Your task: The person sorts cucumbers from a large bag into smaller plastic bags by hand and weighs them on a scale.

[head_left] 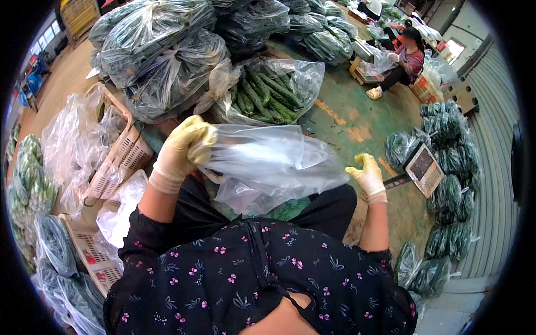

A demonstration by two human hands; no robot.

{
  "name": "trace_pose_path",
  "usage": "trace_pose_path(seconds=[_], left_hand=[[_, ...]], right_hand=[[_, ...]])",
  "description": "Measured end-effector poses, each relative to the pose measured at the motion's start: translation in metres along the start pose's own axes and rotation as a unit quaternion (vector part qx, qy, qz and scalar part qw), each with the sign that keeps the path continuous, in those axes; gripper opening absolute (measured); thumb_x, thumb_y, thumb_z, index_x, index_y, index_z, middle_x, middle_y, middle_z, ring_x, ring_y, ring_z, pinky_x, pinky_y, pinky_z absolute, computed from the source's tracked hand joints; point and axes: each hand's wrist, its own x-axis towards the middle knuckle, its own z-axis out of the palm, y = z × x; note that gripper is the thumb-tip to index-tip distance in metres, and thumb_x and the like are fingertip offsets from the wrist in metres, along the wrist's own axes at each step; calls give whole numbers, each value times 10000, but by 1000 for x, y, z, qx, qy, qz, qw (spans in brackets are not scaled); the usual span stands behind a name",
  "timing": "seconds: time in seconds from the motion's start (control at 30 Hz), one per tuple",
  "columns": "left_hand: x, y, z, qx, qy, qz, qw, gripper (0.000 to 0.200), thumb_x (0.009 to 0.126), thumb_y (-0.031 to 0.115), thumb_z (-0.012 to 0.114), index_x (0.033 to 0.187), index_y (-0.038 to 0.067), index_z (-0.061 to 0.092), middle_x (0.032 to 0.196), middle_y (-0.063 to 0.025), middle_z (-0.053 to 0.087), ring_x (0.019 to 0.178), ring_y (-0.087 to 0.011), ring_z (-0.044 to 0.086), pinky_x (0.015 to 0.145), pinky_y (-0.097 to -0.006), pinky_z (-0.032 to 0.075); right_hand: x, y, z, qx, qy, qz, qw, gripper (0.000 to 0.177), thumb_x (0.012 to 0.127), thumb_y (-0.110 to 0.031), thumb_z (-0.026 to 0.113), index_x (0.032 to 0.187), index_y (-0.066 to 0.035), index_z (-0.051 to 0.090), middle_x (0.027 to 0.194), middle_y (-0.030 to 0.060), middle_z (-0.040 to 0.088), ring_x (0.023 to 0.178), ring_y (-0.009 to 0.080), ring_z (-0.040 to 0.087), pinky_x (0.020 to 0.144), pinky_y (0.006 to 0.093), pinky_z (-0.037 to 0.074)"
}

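Clear plastic bag [268, 162] stretched above lap between both hands, likely to spread it open. Left hand [181, 148] grip clenched on edge; right hand [367, 176] pinches far corner (both gloved). Cucumber sack [273, 89] just ahead.

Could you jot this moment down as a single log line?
left hand: grips clear plastic bag | right hand: at bag's far edge, grip unclear | ahead: open bag of cucumbers | beside: scale

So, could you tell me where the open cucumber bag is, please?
In the head view, the open cucumber bag lies top centre, just beyond the clear bag that the left hand grips, right of the tied bags.
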Motion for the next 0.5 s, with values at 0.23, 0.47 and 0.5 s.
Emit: trace_pose_path(seconds=[0.23,0.47,0.5], left_hand=[[35,-51,79,387,-324,85,859,308,833,92,589,1139,95,557,771,-23,592,634,-148,581,521,-285,464],[54,44,-20,712,238,308,585,162,735,81,655,853,83,544,775,-144,595,688,-308,591,637,-380,489],[49,53,-5,642,239,400,609,137,744,34,634,843,87,557,782,-131,593,700,-301,571,648,-351,482]], right_hand=[[-6,-137,43,37,4,-395,918,557,704,-96,676,1240,-139,531,859,150,629,802,295,619,722,419,492],[4,-80,-94,117,364,-295,876,449,808,79,509,1237,-52,539,1130,138,625,1011,261,615,859,365,484],[-16,-91,-111,173,405,-280,853,480,807,111,495,1270,-16,506,1194,139,598,1097,256,581,920,352,461]])
